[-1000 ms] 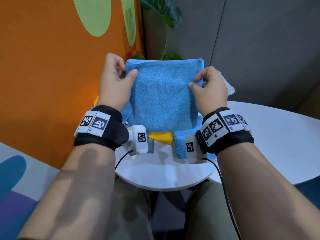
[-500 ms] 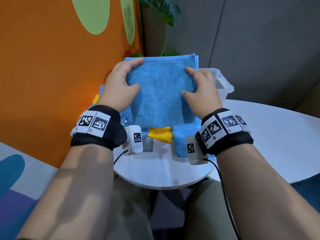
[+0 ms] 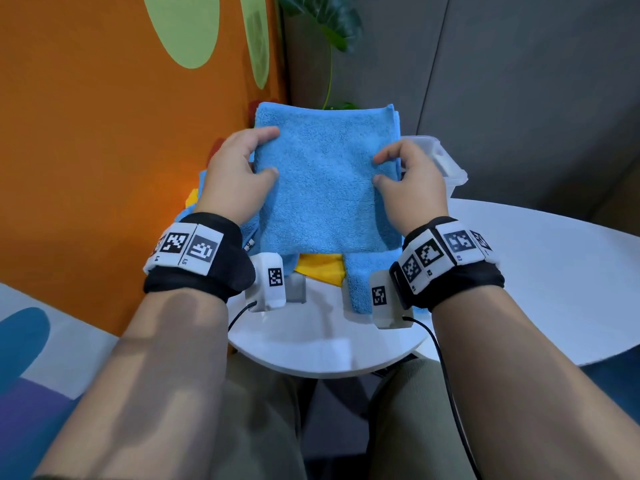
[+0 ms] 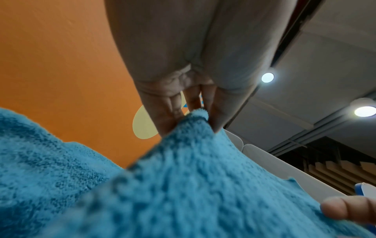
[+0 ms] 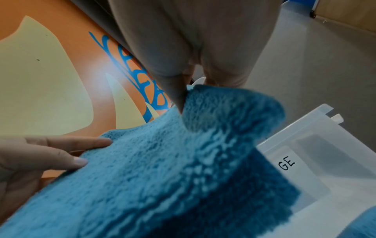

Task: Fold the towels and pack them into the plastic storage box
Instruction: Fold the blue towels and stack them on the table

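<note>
**Blue towel held up between both hands over the white table**

By the orange wall (image 3: 104, 133) at the left edge of the round white table (image 3: 322, 348), the left hand (image 3: 235, 181) grips the left edge of the folded blue towel (image 3: 329, 181). Its thumb lies on the front of the cloth and its forefinger reaches across the upper front; the left wrist view shows fingers (image 4: 162, 116) curled against the cloth, with a towel corner bunched up between them.

The blue towel is held up off the tabletop, roughly rectangular, doubled layers showing along its right edge. Below it, on the near part of the tabletop, lie a yellow towel (image 3: 322, 268) and more blue cloth (image 3: 360, 289), partly hidden by the held towel and the wrist cameras.

The right hand (image 3: 408, 181) pinches the towel's right edge: thumb and forefinger press on the front, the other fingers curl behind. In the right wrist view the cloth folds over beside that hand.

Just behind the right hand, toward the far right of the tabletop, stands the clear plastic storage box (image 3: 450, 168); the right wrist view shows a label on it with the letters "GE". A green plant (image 3: 325, 26) rises behind the table against the grey wall (image 3: 519, 98).
</note>
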A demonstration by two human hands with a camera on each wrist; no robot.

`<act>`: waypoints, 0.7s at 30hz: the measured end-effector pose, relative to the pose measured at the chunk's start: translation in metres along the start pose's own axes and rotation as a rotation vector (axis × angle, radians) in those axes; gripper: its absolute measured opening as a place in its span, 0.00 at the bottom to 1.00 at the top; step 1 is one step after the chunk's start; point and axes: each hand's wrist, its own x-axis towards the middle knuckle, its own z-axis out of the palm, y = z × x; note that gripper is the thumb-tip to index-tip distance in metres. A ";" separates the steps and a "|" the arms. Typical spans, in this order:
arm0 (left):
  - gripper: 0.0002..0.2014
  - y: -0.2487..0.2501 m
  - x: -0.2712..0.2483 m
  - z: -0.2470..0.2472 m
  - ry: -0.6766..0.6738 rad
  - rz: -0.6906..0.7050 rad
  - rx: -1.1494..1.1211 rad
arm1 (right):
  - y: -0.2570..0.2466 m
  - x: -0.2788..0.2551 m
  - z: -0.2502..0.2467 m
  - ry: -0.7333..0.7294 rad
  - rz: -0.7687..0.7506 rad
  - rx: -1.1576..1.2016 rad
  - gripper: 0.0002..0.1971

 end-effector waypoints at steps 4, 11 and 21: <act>0.34 0.001 -0.002 0.001 -0.102 0.006 0.027 | -0.001 0.003 -0.001 0.007 -0.038 -0.057 0.14; 0.20 0.005 -0.001 0.002 0.018 -0.044 -0.005 | -0.005 0.001 -0.005 -0.097 -0.051 -0.098 0.28; 0.43 0.010 -0.006 -0.002 -0.296 -0.054 0.233 | 0.002 0.002 -0.011 -0.193 0.024 -0.199 0.35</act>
